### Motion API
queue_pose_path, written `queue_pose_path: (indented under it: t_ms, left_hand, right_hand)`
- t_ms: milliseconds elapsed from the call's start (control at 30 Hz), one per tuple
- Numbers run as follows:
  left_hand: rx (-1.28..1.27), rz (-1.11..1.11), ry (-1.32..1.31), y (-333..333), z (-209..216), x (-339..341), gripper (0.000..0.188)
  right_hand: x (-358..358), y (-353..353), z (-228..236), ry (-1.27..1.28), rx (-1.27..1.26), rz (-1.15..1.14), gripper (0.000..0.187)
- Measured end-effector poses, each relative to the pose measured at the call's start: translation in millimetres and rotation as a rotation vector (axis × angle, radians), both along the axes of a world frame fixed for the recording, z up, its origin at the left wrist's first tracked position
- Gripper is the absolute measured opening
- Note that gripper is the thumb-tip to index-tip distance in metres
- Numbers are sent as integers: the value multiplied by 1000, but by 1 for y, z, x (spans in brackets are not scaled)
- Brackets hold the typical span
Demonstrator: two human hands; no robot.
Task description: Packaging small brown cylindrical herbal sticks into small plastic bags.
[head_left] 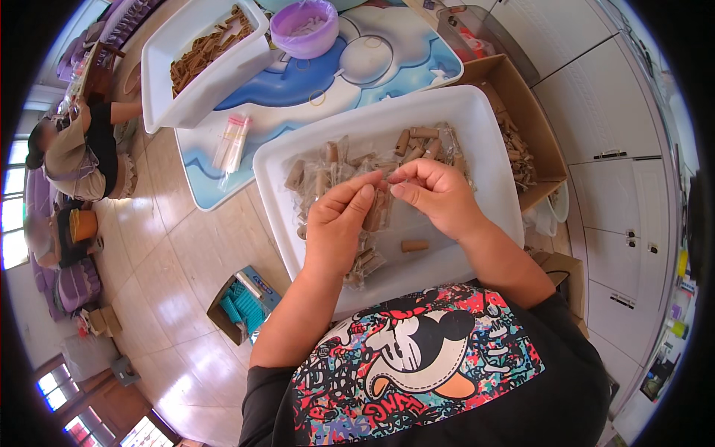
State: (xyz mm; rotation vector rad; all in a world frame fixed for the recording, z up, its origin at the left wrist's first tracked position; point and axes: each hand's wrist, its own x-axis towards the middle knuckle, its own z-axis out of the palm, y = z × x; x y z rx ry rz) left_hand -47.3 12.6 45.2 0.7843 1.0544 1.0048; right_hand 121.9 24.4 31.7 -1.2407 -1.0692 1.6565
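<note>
The left hand (339, 223) and right hand (438, 197), thumbs and forefingers nearly closed, pinched a small clear plastic bag (380, 211) above the white rectangular plastic tub (443, 264); many brown cylinders (322, 182) looked bagged; one bare brown cylinder (415, 245) apparently remained.

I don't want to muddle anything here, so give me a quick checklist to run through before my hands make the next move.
1. Both hands above the white tub: ok, left hand and right hand.
2. Clear bag hanging below the fingertips: ok.
3. Bag's top closed: cannot tell, fingers hide it.
4. Loose brown cylinder on the tub floor wrapped: not ok, it looks bare.
5. Pink-topped clear packets outside the tub: ok, on the patterned table.
</note>
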Motion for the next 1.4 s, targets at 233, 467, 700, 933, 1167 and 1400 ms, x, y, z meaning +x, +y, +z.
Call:
queue_pose_path:
  t_ms: [233,467,700,933,1167,1400]
  left_hand:
    - [138,-32,200,1,-6,-6,23]
    - [47,-6,63,2,3,-6,16]
    - [127,3,143,0,-5,-11,13]
    - [288,-69,204,-1,-8,-11,15]
    - [-85,92,-240,6,6,-8,34]
    - [134,-92,-7,-3,-6,2,35]
  right_hand:
    - [2,-1,-6,-96,131,-8,12]
    - [5,-2,-3,-68,198,-14,12]
    - [9,2,3,83,-69,-14,13]
    - [1,-2,5,8,-10,67,13]
    - [2,-4,8,2,66,-96,11]
    - [0,-3,13,62,116,-147,11]
